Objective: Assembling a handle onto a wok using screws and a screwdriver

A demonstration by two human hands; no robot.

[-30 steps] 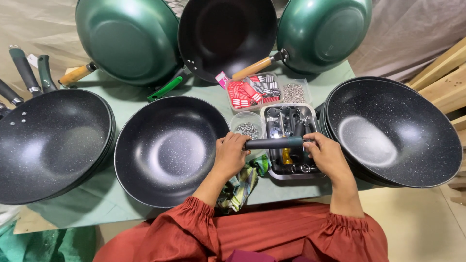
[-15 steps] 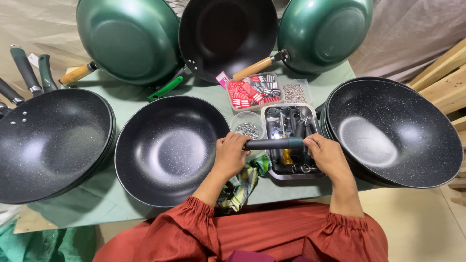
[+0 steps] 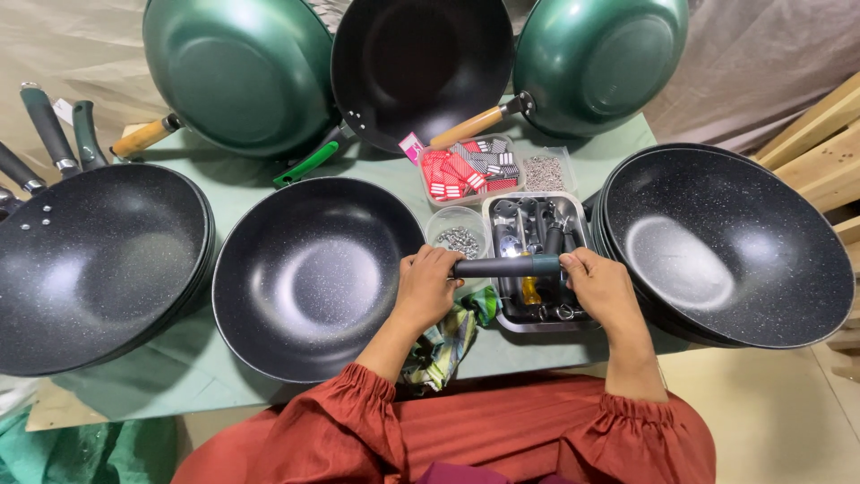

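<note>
A dark pan handle (image 3: 506,266) lies level between my hands, above a metal tray (image 3: 574,320) of handles and fittings. My left hand (image 3: 428,285) grips its left end, beside the rim of the black speckled wok (image 3: 313,276) in front of me. My right hand (image 3: 598,282) grips its right, greenish end. A small round tub of screws (image 3: 459,239) stands just behind the left hand.
A stack of black woks (image 3: 94,260) sits at left and another (image 3: 726,242) at right. Two green woks (image 3: 242,72) (image 3: 596,58) and a black one (image 3: 421,63) lean at the back. Clear boxes of red packets (image 3: 466,168) and screws (image 3: 544,172) lie behind the tray. A patterned cloth (image 3: 443,345) hangs at the table edge.
</note>
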